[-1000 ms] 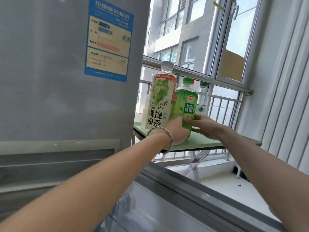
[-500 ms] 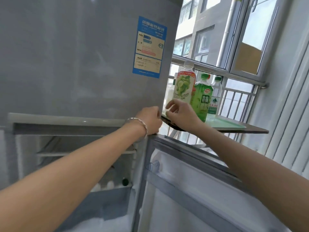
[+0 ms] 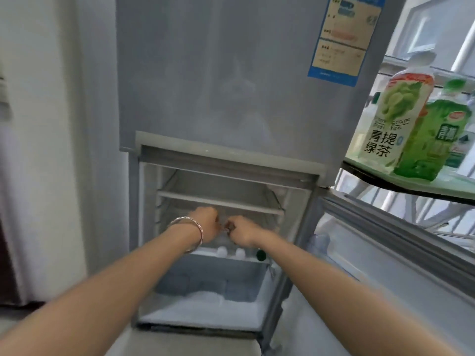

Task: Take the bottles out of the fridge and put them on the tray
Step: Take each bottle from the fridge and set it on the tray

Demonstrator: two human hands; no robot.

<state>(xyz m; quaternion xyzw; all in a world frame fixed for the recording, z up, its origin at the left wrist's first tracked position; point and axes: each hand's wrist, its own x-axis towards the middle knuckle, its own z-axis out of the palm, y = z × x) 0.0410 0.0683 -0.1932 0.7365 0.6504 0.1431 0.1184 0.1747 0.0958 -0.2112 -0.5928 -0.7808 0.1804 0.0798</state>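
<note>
The lower fridge compartment (image 3: 213,191) stands open. My left hand (image 3: 205,223), with a bracelet on its wrist, and my right hand (image 3: 241,233) reach inside it, close together under the white shelf, fingers curled. A small reddish thing (image 3: 228,227) shows between them; what they grip is hidden. Below the hands two white bottle caps (image 3: 221,251) and a green cap (image 3: 261,255) stick up. On the green tray (image 3: 457,181) at the right stand a grape green tea bottle (image 3: 390,119) and a green plum drink bottle (image 3: 437,140).
The open fridge door (image 3: 385,240) swings out to the right, under the tray's table. Frost (image 3: 203,301) covers the compartment floor around a grey drawer (image 3: 208,278). A white wall (image 3: 51,150) lies left of the fridge. A blue label (image 3: 341,39) is on the upper door.
Both hands have left the bottles on the tray and moved down and left into the open lower compartment. My view has turned from the tray toward the fridge.
</note>
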